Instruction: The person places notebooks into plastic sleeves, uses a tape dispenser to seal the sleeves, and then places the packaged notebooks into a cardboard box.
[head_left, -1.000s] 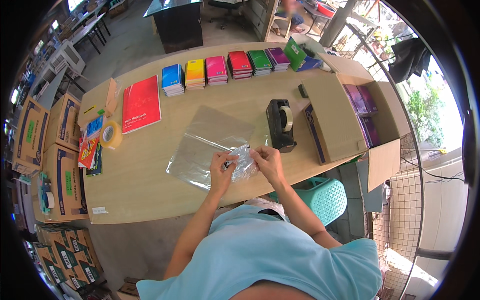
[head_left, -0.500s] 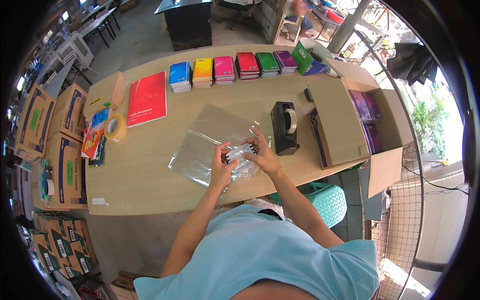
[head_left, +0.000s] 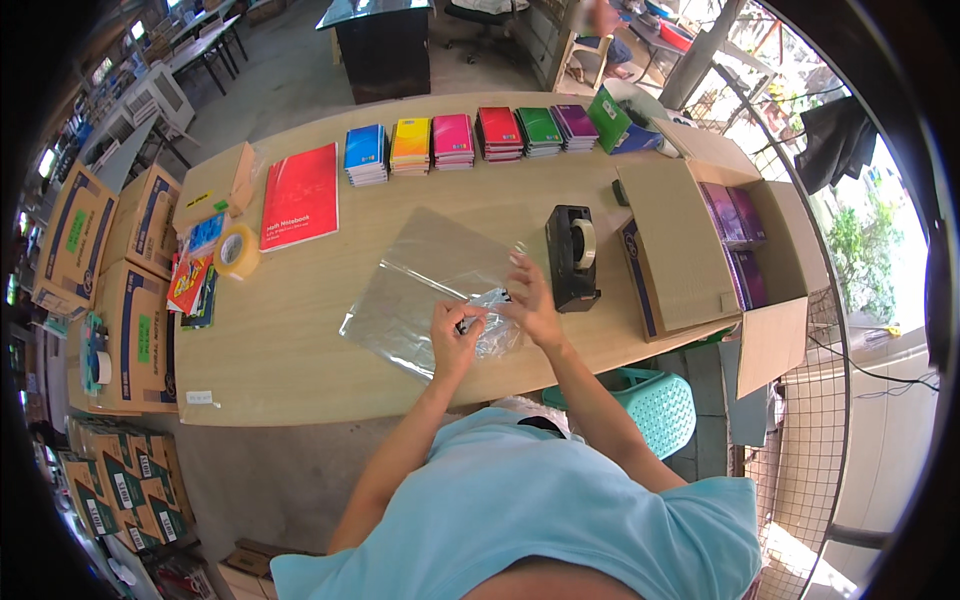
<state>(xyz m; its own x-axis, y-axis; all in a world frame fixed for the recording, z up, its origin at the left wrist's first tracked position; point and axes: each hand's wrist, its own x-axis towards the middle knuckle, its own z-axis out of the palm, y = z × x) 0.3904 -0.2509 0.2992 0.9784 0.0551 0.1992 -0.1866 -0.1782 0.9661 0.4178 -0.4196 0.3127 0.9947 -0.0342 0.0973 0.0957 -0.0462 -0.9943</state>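
Note:
A small crumpled clear plastic packet with black bits at its edges (head_left: 487, 301) is between my hands, above the table; its exact kind is too small to tell. My left hand (head_left: 455, 332) pinches one end with thumb and fingers. At the other end, my right hand (head_left: 532, 305) has its thumb on the packet, its fingers raised and partly spread. Beneath lies a large flat clear plastic sleeve (head_left: 420, 262), its shiny near part wrinkled under my hands. A black tape dispenser (head_left: 572, 270) with a roll of clear tape stands to the right.
Six short stacks of small notebooks, including a blue stack (head_left: 365, 152), line the table's far side. A large red notebook (head_left: 302, 195) and a tape roll (head_left: 236, 251) lie left. An open carton (head_left: 680, 250) with purple packs stands right, near a green plastic stool (head_left: 655, 410).
My right hand's fingers have lifted and straightened, where they were curled round the packet. The left hand has shifted its pinch a little. The view has moved slightly.

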